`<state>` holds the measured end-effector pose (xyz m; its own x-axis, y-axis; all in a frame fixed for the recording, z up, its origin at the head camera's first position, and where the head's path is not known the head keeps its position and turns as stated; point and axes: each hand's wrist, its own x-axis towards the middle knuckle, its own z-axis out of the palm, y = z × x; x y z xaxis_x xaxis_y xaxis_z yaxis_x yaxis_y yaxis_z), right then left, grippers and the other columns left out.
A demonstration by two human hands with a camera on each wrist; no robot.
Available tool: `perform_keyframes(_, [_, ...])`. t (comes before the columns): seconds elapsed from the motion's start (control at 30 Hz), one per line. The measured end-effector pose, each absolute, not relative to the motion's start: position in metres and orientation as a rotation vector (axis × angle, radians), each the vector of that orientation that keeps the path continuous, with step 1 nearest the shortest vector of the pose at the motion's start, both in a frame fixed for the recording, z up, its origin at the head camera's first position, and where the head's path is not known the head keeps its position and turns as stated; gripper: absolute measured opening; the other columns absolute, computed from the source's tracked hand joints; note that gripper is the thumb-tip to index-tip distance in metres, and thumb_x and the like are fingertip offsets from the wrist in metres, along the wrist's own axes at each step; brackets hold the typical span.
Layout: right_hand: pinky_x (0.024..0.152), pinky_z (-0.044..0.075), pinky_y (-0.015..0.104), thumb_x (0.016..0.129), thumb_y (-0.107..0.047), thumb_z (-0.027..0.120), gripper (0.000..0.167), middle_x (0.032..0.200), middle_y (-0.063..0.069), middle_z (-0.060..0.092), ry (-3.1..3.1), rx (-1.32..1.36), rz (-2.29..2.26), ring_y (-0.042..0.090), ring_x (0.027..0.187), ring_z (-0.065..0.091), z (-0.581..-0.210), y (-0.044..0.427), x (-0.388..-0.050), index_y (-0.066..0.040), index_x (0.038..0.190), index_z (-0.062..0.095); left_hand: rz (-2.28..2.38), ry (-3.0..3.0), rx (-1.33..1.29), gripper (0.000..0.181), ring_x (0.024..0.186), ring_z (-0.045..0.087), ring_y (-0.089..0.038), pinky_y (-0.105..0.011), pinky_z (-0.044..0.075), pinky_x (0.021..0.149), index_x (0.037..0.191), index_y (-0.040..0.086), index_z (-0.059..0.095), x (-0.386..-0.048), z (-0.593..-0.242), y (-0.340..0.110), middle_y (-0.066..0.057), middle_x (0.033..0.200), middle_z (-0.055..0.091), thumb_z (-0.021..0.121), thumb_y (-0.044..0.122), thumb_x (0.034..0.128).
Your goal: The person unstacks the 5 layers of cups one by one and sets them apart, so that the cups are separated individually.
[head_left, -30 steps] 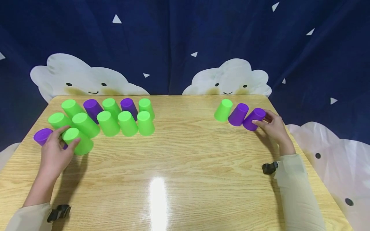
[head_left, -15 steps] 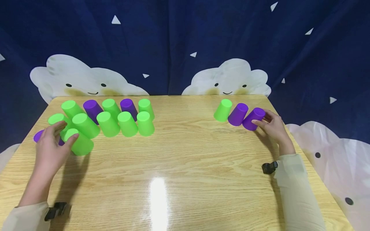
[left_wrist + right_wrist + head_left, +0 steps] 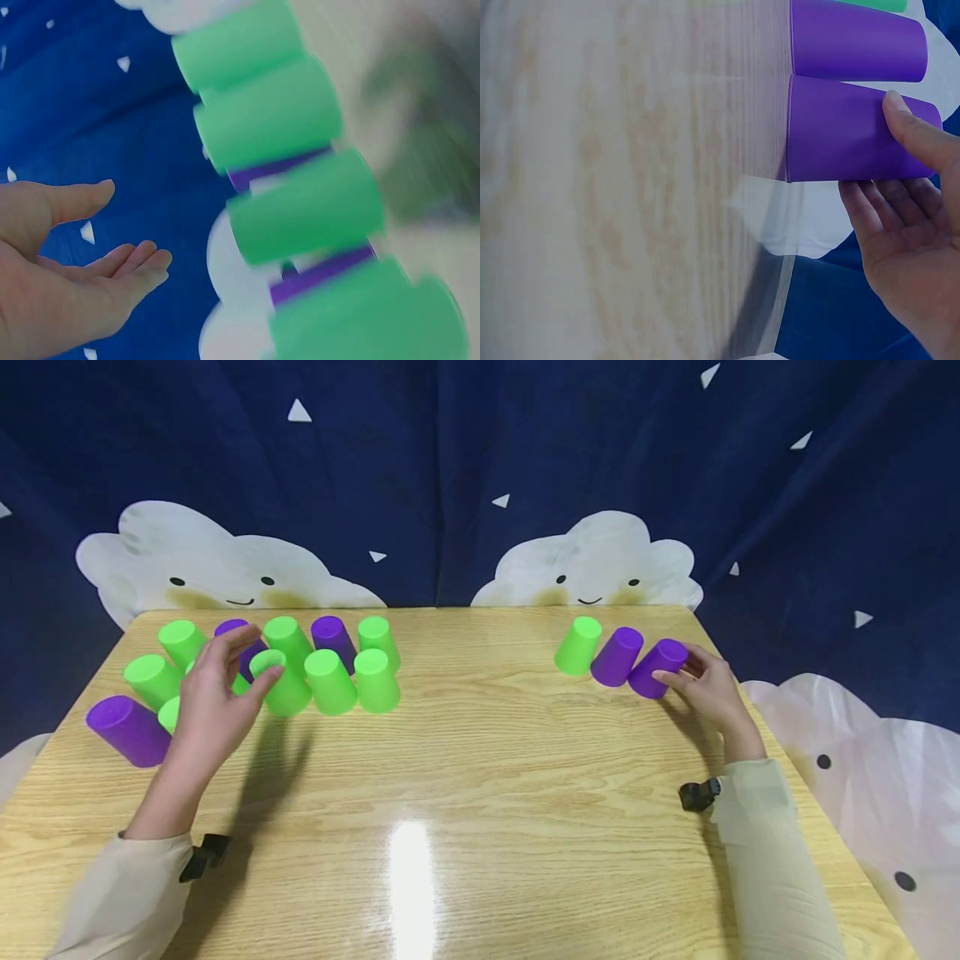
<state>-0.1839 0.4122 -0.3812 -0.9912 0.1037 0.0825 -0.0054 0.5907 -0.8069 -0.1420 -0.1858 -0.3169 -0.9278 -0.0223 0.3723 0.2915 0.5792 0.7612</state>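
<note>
My left hand point(image 3: 213, 710) hovers over the group of upside-down cups on the left, thumb and fingers apart with nothing between them. In the left wrist view the same hand point(image 3: 71, 281) is clear of the green cups point(image 3: 307, 202). It partly hides two green cups and a purple one in the head view. A green cup point(image 3: 288, 689) stands just beyond the thumb tip. At the right, my right hand point(image 3: 712, 693) holds an upside-down purple cup point(image 3: 651, 672), thumb on one side and fingers on the other. That cup stands on the table.
Beside the held cup stand another purple cup point(image 3: 617, 660) and a green cup point(image 3: 577, 650). A purple cup point(image 3: 131, 735) marks the left group's near end. The wooden table point(image 3: 487, 760) ends at a dark blue curtain point(image 3: 442, 477) with clouds.
My left hand has left the near green cup and moved right and away from me, above the other cups. The right hand and the cups stay in place.
</note>
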Motion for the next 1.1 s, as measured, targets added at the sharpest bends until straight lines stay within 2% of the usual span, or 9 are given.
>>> perform_keyframes(0.1, [0.088,0.047,0.008,0.093,-0.022,0.070,0.062,0.131,0.023,0.052,-2.681,-0.084,1.379,0.026,0.120,0.053,-0.383,0.413,-0.185,0.004,0.143,0.043,-1.317,-2.456,-0.307,0.051,0.130,0.043,-0.040,-0.036,0.033,0.114,0.139,-0.009,0.043,-0.152,-0.313,-0.162,-0.026,0.137,0.047,0.065,0.002,0.0935])
perform_keyframes(0.27, [0.088,0.046,0.008,0.094,-0.018,0.069,0.061,0.133,0.024,0.051,-2.683,-0.085,1.377,0.028,0.122,0.052,-0.384,0.414,-0.187,0.004,0.144,0.042,-1.364,-2.437,-0.449,0.049,0.129,0.046,-0.038,-0.043,0.037,0.112,0.136,-0.008,0.047,-0.173,-0.309,-0.119,-0.024,0.136,0.050,0.066,0.000,0.0920])
perform_keyframes(0.53, [0.087,0.046,0.008,0.092,-0.023,0.071,0.062,0.131,0.024,0.053,-2.678,-0.104,1.385,0.021,0.117,0.054,-0.384,0.412,-0.186,0.003,0.142,0.044,-1.480,-2.413,-0.725,0.048,0.130,0.047,-0.029,-0.031,0.035,0.113,0.135,-0.008,0.048,-0.197,-0.301,-0.039,-0.020,0.136,0.051,0.067,0.002,0.0919])
perform_keyframes(0.77, [0.091,0.046,0.011,0.093,-0.027,0.070,0.065,0.134,0.025,0.051,-2.703,-0.116,1.369,0.032,0.123,0.051,-0.380,0.411,-0.185,0.002,0.144,0.042,-1.504,-2.446,-0.896,0.048,0.131,0.047,-0.024,-0.024,0.036,0.110,0.137,-0.005,0.047,-0.219,-0.295,0.027,-0.016,0.137,0.051,0.066,0.007,0.0942])
perform_keyframes(0.9, [0.092,0.047,0.014,0.093,-0.026,0.070,0.065,0.134,0.026,0.051,-2.704,-0.114,1.360,0.034,0.124,0.050,-0.379,0.411,-0.184,0.003,0.144,0.042,-1.472,-2.522,-0.940,0.049,0.131,0.047,-0.023,-0.020,0.036,0.108,0.139,-0.003,0.047,-0.234,-0.300,0.064,-0.015,0.137,0.052,0.066,0.009,0.0950])
perform_keyframes(1.1, [0.088,0.047,0.009,0.093,-0.018,0.070,0.062,0.132,0.024,0.052,-2.691,-0.098,1.371,0.024,0.120,0.053,-0.381,0.412,-0.186,0.005,0.143,0.042,-1.396,-2.711,-0.945,0.053,0.132,0.045,-0.021,-0.020,0.034,0.109,0.143,0.001,0.043,-0.258,-0.321,0.108,-0.011,0.142,0.049,0.065,0.015,0.0964])
